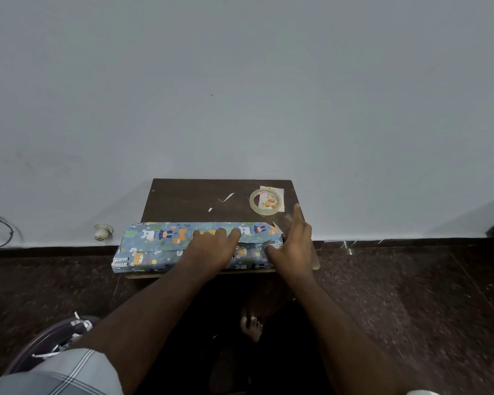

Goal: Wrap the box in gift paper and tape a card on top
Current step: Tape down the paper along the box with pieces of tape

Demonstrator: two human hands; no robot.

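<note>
We find a small table set against the wall. On its near edge lies the wrapped box, overhanging the table's left side. Our left hand rests on the box; our right hand is at its right end. Behind, at the table's far right, a tape roll lies on a card. Paper scraps lie mid-table.

You are looking at printed paper with a slight sheen, creasing around the box. The tabletop is showing dark, matt wood grain. The tape is looking like clear, glossy plastic. The floor is showing polished, speckled stone, and the wall is looking smooth and matt.
</note>
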